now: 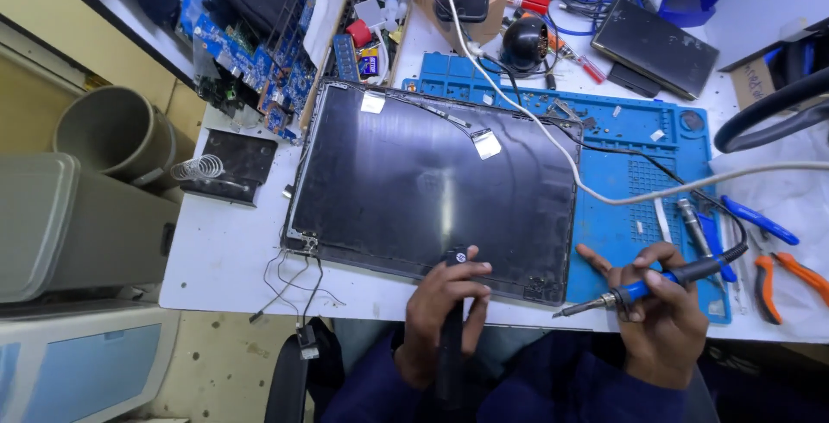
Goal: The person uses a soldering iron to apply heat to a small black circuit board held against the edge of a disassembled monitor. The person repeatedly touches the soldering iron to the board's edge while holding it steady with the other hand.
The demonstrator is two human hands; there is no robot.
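Note:
A black laptop lid panel lies flat on the white bench, partly over a blue work mat. My left hand grips a narrow black hinge strip at the panel's near edge. My right hand holds a soldering iron with a blue-and-black handle. Its metal tip points left, just off the panel's near right corner. The iron's black cord runs back across the mat.
A white cable crosses the panel and mat. Pliers and cutters lie at the right. Circuit boards, a spring iron stand and a dark tablet-like slab sit behind. Thin loose wires hang off the bench's near edge.

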